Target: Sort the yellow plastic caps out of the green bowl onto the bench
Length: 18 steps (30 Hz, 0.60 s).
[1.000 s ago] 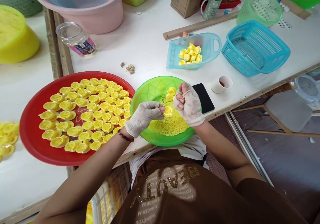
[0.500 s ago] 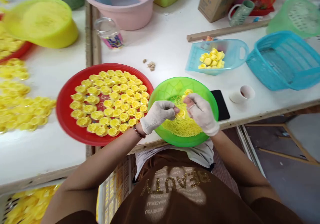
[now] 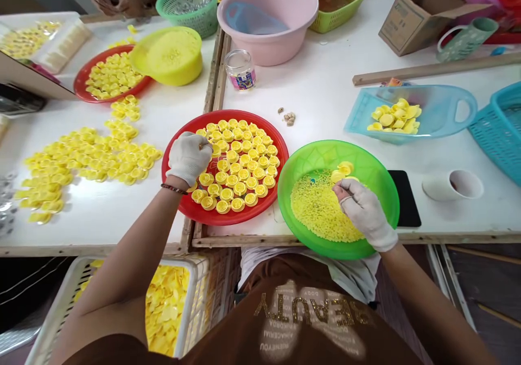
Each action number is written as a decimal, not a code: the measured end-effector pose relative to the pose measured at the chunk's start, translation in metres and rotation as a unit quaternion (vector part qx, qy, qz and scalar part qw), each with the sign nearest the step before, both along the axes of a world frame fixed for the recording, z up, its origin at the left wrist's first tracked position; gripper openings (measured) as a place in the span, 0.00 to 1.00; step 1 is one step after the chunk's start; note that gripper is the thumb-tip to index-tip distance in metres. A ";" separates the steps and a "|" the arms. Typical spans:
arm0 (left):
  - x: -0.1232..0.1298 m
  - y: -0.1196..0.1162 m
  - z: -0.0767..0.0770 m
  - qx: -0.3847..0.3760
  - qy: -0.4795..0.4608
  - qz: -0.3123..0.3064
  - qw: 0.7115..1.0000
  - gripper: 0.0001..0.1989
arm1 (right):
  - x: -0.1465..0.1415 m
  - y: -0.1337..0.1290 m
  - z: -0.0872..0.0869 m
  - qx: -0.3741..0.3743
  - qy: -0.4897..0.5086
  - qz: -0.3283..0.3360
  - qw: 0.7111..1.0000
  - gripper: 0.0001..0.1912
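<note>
My left hand, in a white glove with bare fingertips, is over the left side of a red round tray. Its fingers are pinched together beside the small yellow cup-shaped pieces set out in the tray; whether one is between the fingertips is hidden. My right hand, gloved likewise, is over a green basin with its fingers curled closed. Anything inside them cannot be made out. The basin holds small yellow granules, and a few yellow cups show just beyond my right fingers.
A blue scoop with yellow pieces lies back right, near a white cup and a black flat device. Loose yellow pieces spread leftward. Behind stand a clear jar and pink tub. Another person's hands show at far left.
My left hand has moved left from the green basin, where it was by a yellow cup, to the red tray. My right hand stays over the basin. The view has shifted left.
</note>
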State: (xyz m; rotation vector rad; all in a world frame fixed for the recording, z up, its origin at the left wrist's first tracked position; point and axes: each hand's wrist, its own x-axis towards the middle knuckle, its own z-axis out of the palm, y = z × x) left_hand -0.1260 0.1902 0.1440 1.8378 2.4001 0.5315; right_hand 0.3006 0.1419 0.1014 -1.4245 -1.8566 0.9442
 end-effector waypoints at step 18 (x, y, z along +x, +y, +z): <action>0.076 0.011 0.002 0.068 -0.022 -0.145 0.987 0.15 | -0.029 0.001 0.004 0.011 -0.278 0.314 0.908 0.14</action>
